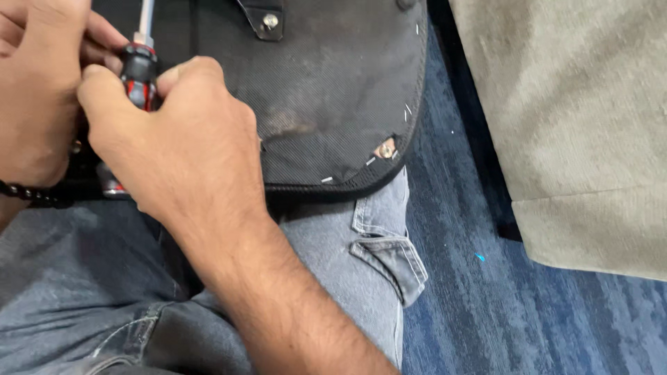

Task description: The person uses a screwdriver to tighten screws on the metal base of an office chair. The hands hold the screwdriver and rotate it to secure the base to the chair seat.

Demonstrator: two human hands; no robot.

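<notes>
At the upper left of the view, a screwdriver (140, 69) with a black and red handle stands nearly upright between the person's two hands, its pale shaft running up out of the frame. Right hand (177, 135) fingers are curled closed around the handle, thumb and forefinger pinching it near the top. Left hand (38, 90) fingers close in on the same handle from the other side, touching it just below the shaft; a dark beaded bracelet (28, 193) sits on that wrist. Under both hands lies a black fabric-covered seat panel (326, 90), resting across the person's lap in blue jeans (361, 278). Its fabric is stapled along the edge and torn at the lower right corner, where a metal fitting (384, 148) shows. A black bracket with a screw (269, 21) sits near the panel's top edge. Blue carpet (500, 305) lies to the right, with a beige upholstered piece (583, 125) standing on it.
</notes>
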